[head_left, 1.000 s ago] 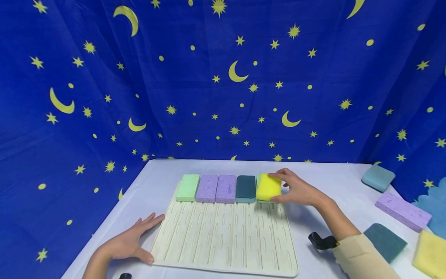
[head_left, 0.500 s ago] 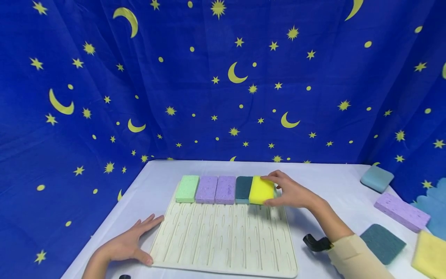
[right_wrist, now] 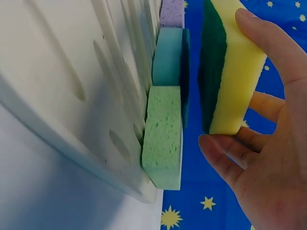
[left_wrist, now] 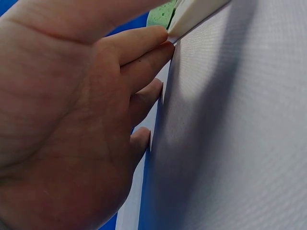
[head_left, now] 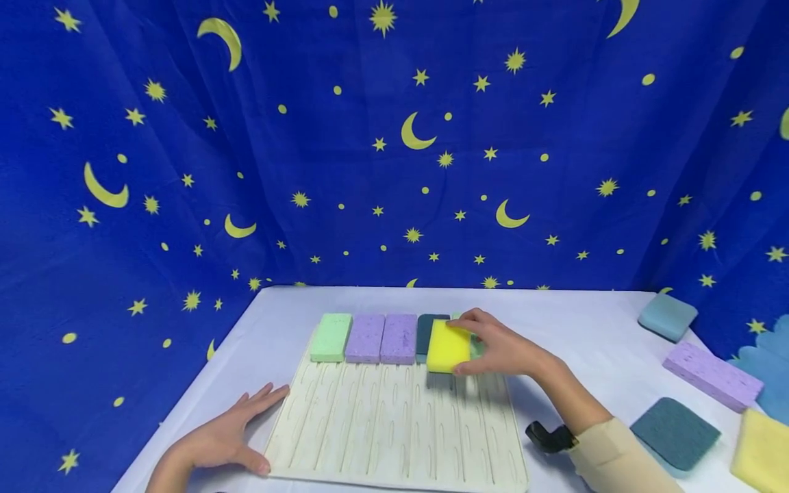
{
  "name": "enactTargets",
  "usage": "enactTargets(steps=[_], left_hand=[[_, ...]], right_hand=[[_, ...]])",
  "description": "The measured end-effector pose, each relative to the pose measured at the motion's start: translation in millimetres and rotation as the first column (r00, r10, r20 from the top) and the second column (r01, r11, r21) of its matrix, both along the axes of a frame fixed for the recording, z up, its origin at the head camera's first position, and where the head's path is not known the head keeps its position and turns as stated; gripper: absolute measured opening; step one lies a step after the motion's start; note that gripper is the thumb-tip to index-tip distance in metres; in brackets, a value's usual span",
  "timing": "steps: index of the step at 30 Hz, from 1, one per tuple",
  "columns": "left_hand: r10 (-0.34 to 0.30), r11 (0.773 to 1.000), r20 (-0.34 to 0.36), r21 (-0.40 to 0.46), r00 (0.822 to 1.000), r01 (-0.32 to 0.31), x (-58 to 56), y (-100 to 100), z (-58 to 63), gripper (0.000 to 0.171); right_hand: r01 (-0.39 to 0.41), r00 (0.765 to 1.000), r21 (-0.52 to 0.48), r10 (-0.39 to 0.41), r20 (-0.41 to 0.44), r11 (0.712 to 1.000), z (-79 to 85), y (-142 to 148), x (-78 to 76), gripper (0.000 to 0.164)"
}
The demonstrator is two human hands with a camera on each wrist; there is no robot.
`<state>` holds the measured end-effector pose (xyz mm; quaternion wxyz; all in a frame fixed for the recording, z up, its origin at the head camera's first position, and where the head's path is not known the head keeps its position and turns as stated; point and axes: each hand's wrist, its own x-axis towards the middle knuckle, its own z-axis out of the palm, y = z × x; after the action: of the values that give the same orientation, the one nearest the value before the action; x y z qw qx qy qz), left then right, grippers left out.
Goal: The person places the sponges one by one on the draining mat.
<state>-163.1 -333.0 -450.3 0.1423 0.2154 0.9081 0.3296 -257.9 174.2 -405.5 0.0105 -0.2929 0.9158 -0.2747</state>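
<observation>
My right hand (head_left: 502, 350) pinches a yellow sponge (head_left: 448, 346) between thumb and fingers, raised over the back of a cream ridged mat (head_left: 394, 431). A dark green scouring layer (right_wrist: 213, 72) covers its underside. Along the mat's back edge lies a row: a light green sponge (head_left: 331, 337), two purple sponges (head_left: 366, 339), a blue sponge with a dark teal scouring side (head_left: 422, 335), and another light green sponge (right_wrist: 162, 134), mostly hidden in the head view. My left hand (head_left: 223, 435) rests on the table, fingers straight, fingertips right at the mat's left edge.
At the table's right side lie a blue sponge (head_left: 668, 315), a purple sponge (head_left: 714, 376), a dark teal-topped sponge (head_left: 674, 435) and a pale yellow sponge (head_left: 764, 452). Blue star-patterned cloth (head_left: 370, 171) hangs behind the white table (head_left: 573, 315).
My right hand has carried the yellow sponge left, from over the rightmost light green sponge to over the teal-topped one, then a little nearer me. The left hand has stayed in place.
</observation>
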Motion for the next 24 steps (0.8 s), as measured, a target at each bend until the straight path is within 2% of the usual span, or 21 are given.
enactTargets(steps=[3,11,21,24], left_hand=[[-0.009,1.000,-0.017,0.003,1.000,0.009,-0.4,-0.6,0.8,0.109],[-0.017,1.000,-0.010,0.023,1.000,0.018,2.4,-0.8,3.2,0.108],[-0.006,1.000,-0.016,0.015,1.000,0.006,2.9,-1.9,-0.6,0.110],[-0.002,1.000,-0.021,0.013,1.000,0.002,2.8,-1.6,-0.1,0.110]], right_hand=[[-0.003,1.000,0.009,0.003,-0.007,1.000,-0.1,-2.7,0.5,0.090],[-0.032,0.999,0.020,0.032,-0.016,0.999,2.1,-15.2,1.5,0.088],[-0.105,0.993,-0.028,0.107,0.059,0.994,4.6,-33.9,5.7,0.085],[-0.106,0.994,-0.017,0.107,0.037,0.994,6.2,-39.0,7.6,0.086]])
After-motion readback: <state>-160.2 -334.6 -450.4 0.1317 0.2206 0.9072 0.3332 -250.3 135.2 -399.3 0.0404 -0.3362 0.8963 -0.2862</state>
